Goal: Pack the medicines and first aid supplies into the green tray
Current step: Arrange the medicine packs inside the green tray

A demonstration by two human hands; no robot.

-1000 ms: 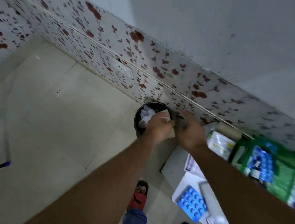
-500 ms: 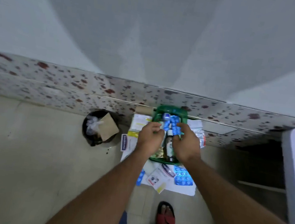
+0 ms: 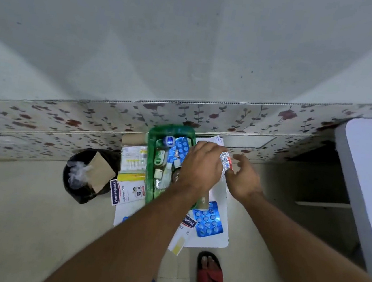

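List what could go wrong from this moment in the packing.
1. The tray already looks crowded with bottles and a blue blister pack; adding the foil strip that the left hand grips may leave it perched on top, likely to slide out.
2. The left forearm crosses low over the tray and could knock the bottles.
3. The bin sits close beside the plaster box; a careless sweep might push it in.
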